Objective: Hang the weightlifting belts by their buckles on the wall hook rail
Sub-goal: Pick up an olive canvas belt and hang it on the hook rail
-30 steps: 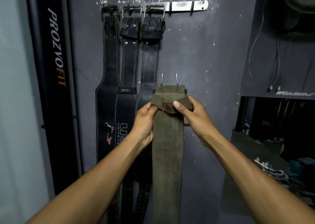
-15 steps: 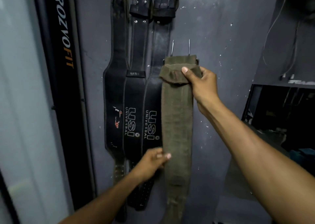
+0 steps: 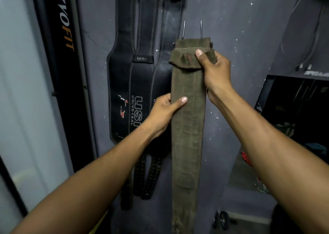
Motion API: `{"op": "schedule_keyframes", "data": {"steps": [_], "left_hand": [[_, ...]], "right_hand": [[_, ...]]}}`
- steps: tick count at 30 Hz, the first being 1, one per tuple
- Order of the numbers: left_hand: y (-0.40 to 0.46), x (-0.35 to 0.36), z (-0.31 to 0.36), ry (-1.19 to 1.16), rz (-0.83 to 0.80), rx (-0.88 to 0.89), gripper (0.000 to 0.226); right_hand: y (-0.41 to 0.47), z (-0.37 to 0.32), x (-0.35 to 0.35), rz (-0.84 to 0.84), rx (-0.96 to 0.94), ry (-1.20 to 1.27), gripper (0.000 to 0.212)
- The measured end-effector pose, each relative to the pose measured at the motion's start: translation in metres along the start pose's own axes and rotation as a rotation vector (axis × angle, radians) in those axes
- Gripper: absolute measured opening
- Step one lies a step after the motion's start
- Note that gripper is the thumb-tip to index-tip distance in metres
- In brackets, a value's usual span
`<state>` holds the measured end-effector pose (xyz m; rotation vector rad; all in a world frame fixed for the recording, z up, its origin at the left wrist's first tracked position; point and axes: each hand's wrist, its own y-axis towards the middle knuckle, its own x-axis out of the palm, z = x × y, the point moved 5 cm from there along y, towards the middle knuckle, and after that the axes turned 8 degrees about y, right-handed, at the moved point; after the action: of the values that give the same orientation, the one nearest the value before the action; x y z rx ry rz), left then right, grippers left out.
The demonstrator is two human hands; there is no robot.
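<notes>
You are facing a grey, paint-flecked wall (image 3: 222,109) and holding an olive-green fabric belt (image 3: 187,127) upright in front of it. Your right hand (image 3: 213,70) grips the folded top end of this belt, thumb pressed across the front of the fold and fingers wrapped behind. Two thin metal buckle prongs (image 3: 201,29) stick straight up above the belt's top edge. Your left hand (image 3: 165,110) pinches the belt's left edge lower down, thumb lying flat across the front and fingers tucked behind. The rest of the green belt hangs straight down past both forearms and out of the bottom of the view.

Just left of the green belt, three black leather belts (image 3: 140,84) hang side by side against the wall, two showing white "USI UNIVERSAL" lettering; their tops run out of view. Further left of them stands a tall black panel (image 3: 60,55) with orange and white lettering. Right of the green belt is a dark recess (image 3: 295,109) holding blurred items.
</notes>
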<state>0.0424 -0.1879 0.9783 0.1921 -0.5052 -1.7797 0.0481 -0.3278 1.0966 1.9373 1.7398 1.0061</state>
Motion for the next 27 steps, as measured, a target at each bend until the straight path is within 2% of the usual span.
{"op": "schedule_keyframes", "data": {"steps": [3, 8, 11, 14, 17, 20, 24, 27], "left_hand": [[-0.01, 0.002, -0.015, -0.006, -0.044, -0.046, 0.013], [-0.094, 0.003, -0.148, 0.274, -0.248, -0.397, 0.032], [-0.145, -0.009, -0.215, 0.287, -0.271, -0.564, 0.036], [-0.161, -0.024, -0.237, 0.288, -0.235, -0.602, 0.039], [-0.15, -0.034, -0.219, 0.328, -0.23, -0.58, 0.045], [-0.118, -0.034, -0.174, 0.352, -0.217, -0.486, 0.049], [-0.065, -0.028, -0.089, 0.215, -0.128, -0.292, 0.026], [-0.039, -0.026, -0.035, 0.121, -0.082, -0.173, 0.021]], "right_hand": [[0.0, -0.007, 0.003, -0.01, -0.044, -0.009, 0.011], [0.005, -0.021, 0.002, 0.012, -0.083, 0.021, 0.013], [0.004, -0.02, 0.0, 0.021, -0.074, 0.046, 0.014], [-0.002, -0.008, -0.002, 0.053, -0.015, 0.04, 0.018], [-0.01, -0.001, -0.003, 0.09, 0.034, 0.051, 0.021], [-0.018, -0.006, 0.004, 0.093, 0.032, 0.064, 0.02], [-0.026, -0.015, 0.021, 0.057, 0.002, 0.006, 0.011], [-0.035, -0.016, 0.027, 0.046, -0.012, -0.027, 0.007]]}}
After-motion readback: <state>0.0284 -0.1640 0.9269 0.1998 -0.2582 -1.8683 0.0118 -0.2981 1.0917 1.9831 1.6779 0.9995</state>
